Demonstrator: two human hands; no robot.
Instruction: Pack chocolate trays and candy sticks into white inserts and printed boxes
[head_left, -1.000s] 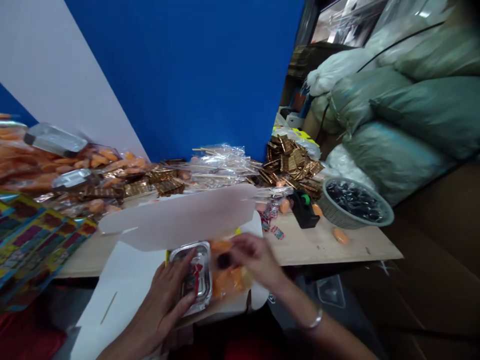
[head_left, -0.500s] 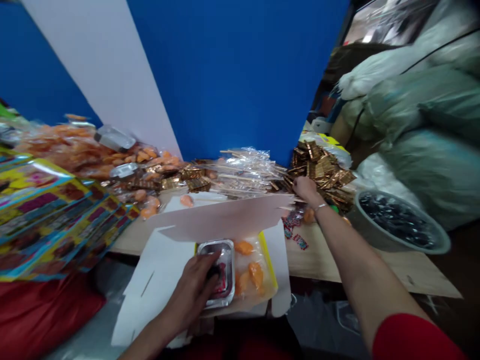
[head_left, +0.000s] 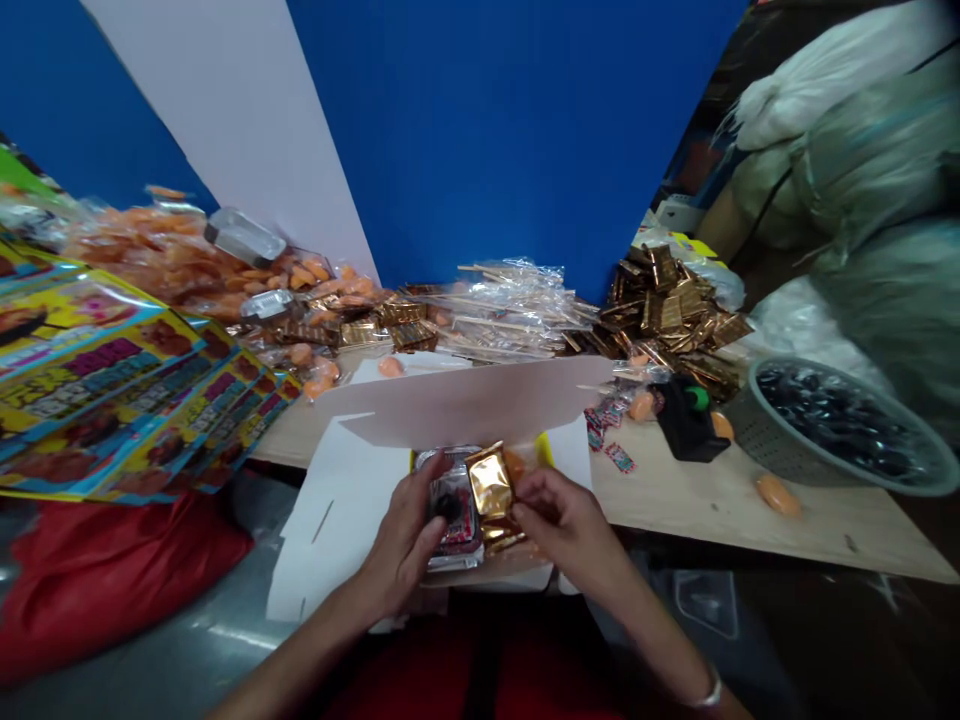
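Note:
My left hand (head_left: 405,540) rests with curled fingers on a small silver foil tray (head_left: 454,505) that lies in an open white box (head_left: 450,420). My right hand (head_left: 566,525) is closed on gold foil packets (head_left: 491,485), holding them over the box just right of the tray. Orange candies in a clear yellow-edged bag (head_left: 525,462) lie under the packets, mostly hidden.
A heap of gold packets (head_left: 667,315) and clear wrapped sticks (head_left: 510,315) lies at the table's back. A grey basket of dark pieces (head_left: 832,425), a black tape dispenser (head_left: 686,420), orange candy bags (head_left: 187,260) and colourful printed packs (head_left: 112,400) surround the box. Large sacks (head_left: 862,180) sit right.
My right hand came back from the gold packet heap with packets and now holds them over the box. My left hand stayed on the foil tray.

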